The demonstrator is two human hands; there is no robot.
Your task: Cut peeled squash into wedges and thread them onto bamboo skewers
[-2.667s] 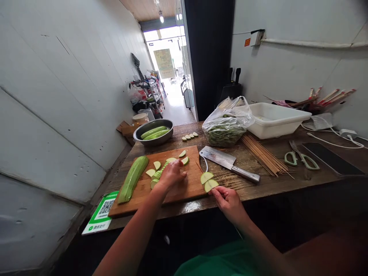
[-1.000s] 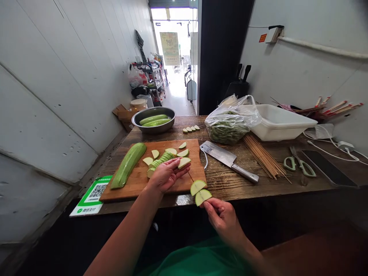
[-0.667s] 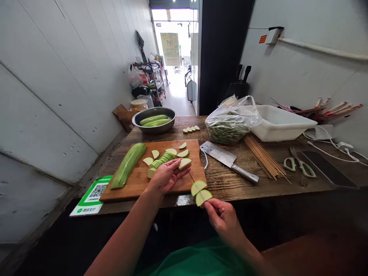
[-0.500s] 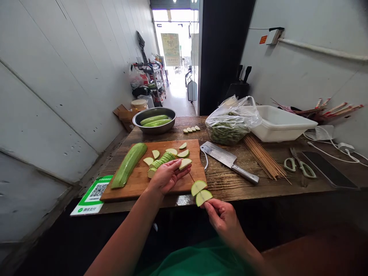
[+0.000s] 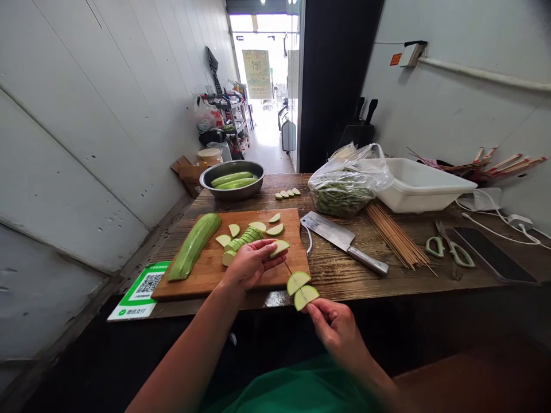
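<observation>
My left hand (image 5: 249, 263) pinches a half-round zucchini slice (image 5: 281, 247) between thumb and fingers, above the right part of the wooden cutting board (image 5: 275, 277). Two more half-round slices (image 5: 298, 281) sit threaded on a thin wooden skewer (image 5: 288, 265). Its lower end is in my right hand (image 5: 338, 328), whose closed thumb and fingers hide it just below the slices. The bare tip points up toward the slice in my left hand; whether they touch I cannot tell. Behind my left hand lie a row of cut slices (image 5: 249, 235) and several loose ones.
A whole zucchini (image 5: 194, 246) lies on the board's left. Right of the board are a cleaver (image 5: 331, 230), a bundle of skewers (image 5: 396, 238) and scissors (image 5: 454, 249). Behind stand a bowl of zucchini (image 5: 232, 194), a bag of green vegetables (image 5: 344, 192) and a white tub (image 5: 417, 195).
The slice in my left hand has shifted very slightly to the right. My right hand keeps the skewer in almost the same place.
</observation>
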